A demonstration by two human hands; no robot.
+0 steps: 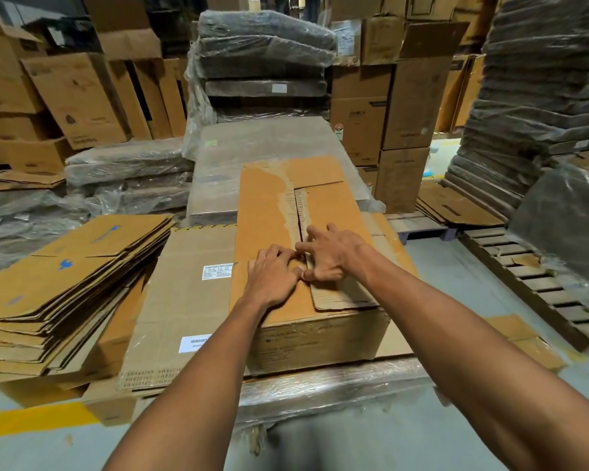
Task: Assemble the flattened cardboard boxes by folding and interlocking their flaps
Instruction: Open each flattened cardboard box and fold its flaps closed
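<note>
At the top seam of the brown cardboard box (pixel 320 338), the left hand (pixel 272 280) curls its fingers onto a flap (pixel 266 212) edge, while the right hand (pixel 334 256) presses down with splayed fingertips. The board looks light and stiff, probably best gripped at flap edges.

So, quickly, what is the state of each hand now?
Left hand: curled on left flap; grip cannot be told.
Right hand: open, pressing right flap.
</note>
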